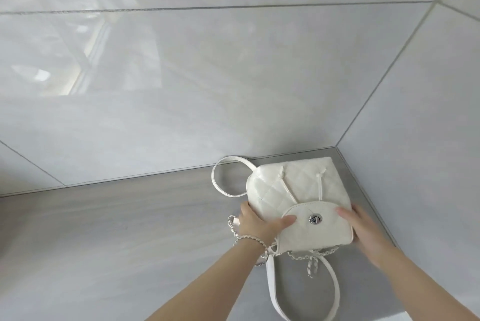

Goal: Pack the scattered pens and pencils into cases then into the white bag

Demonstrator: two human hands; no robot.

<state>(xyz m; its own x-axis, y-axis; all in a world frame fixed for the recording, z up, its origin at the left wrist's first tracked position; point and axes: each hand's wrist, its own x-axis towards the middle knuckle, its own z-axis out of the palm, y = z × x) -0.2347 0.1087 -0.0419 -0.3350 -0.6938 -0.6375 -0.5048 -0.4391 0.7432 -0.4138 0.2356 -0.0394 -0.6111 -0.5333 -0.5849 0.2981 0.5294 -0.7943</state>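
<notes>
A white quilted bag (pixel 293 185) lies flat on a grey surface, pushed into the corner of two tiled walls. Its rounded front flap (pixel 322 232) with a silver twist clasp (pixel 315 219) is down. My left hand (pixel 259 224) grips the bag's left side, thumb on the flap. My right hand (pixel 363 227) holds the right side, fingers resting on the flap's edge. A white loop handle (pixel 220 177) sticks out at the far left of the bag. White straps (pixel 335 292) and a silver chain trail toward me. No pens, pencils or cases are in view.
Glossy pale tiled walls (pixel 233 73) rise right behind and to the right of the bag. The grey countertop (pixel 117 242) stretches to the left. A bracelet sits on my left wrist.
</notes>
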